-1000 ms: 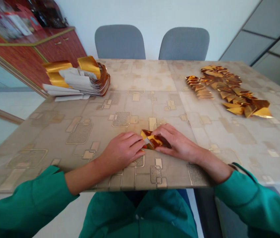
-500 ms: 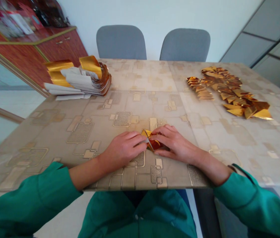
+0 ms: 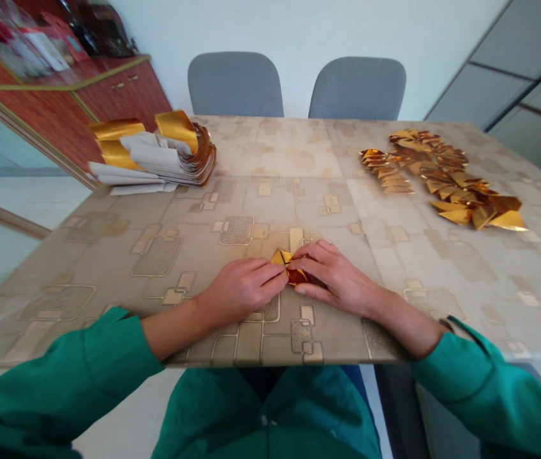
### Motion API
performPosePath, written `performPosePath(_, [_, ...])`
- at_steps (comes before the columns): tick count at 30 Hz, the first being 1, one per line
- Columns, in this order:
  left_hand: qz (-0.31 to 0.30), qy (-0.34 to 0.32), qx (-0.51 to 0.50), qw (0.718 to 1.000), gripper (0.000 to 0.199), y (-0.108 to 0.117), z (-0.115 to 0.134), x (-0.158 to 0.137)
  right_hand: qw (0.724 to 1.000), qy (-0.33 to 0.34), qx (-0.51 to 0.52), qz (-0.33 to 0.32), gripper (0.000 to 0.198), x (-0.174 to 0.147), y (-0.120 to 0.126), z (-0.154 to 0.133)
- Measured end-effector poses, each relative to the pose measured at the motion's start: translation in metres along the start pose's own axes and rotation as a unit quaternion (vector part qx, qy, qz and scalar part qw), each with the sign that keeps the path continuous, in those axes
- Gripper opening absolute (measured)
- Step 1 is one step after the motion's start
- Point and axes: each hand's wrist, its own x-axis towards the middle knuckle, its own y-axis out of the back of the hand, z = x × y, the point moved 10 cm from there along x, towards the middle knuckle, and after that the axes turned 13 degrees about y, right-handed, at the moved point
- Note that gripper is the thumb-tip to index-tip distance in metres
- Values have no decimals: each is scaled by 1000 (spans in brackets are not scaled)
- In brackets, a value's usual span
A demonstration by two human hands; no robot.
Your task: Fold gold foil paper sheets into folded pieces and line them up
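Note:
A small piece of gold foil paper (image 3: pixel 298 276), partly folded, lies on the patterned tablecloth close to the table's front edge. My left hand (image 3: pixel 254 285) is closed on its left side, fingertips pressed together over the fold. From the right, my right hand (image 3: pixel 332 275) grips the same paper, with the thumb at the near side and the fingers on top. Both hands cover much of the paper, so its full shape is hidden.
At the back left lies a thick stack of gold-and-grey paper sheets (image 3: pixel 168 153). Folded gold paper pieces (image 3: pixel 462 182) are heaped at the right. Two grey chairs (image 3: pixel 235 84) stand behind the table (image 3: pixel 261 210). A reddish wooden cabinet (image 3: pixel 122 89) is at the far left.
My left fingers have moved slightly right and pressed down over the paper, and the pale flap that stood up between the hands no longer shows. My right hand has barely moved.

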Motion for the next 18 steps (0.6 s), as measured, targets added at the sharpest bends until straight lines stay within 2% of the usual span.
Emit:
performPosePath(5, [44, 47, -46, 997, 25, 4, -19, 0, 999, 16, -22, -29, 40, -2, 1, -4])
performPosePath(10, [63, 94, -158, 981, 20, 4, -40, 1, 999, 16, -50, -6, 27, 0, 5, -4])
performPosePath(14, [48, 61, -183, 980, 21, 4, -36, 2, 997, 24, -73, 4, 24, 3, 5, -5])
performPosePath(18, [24, 23, -136, 990, 23, 9, -27, -1, 995, 44, -91, -10, 31, 5, 3, -13])
